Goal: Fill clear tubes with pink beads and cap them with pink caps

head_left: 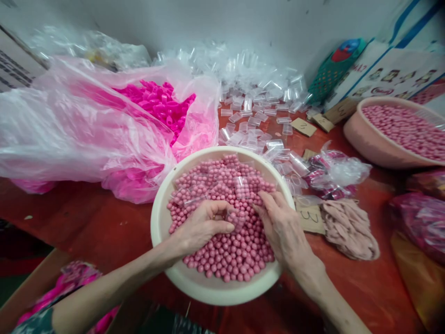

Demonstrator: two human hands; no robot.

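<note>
Pink beads (229, 262), round, opaque and faintly glossy, lie heaped in a cream basin (222, 297) on the red desk (128, 227). I observe the left hand (203, 225) gripping a short clear tube (238, 220) between thumb and fingers, over the heap; pink shows through its transparent wall. The right hand (283, 227) reaches in at the basin's right side, fingers bent; from my remote view, I cannot tell whether it grasps anything.
</note>
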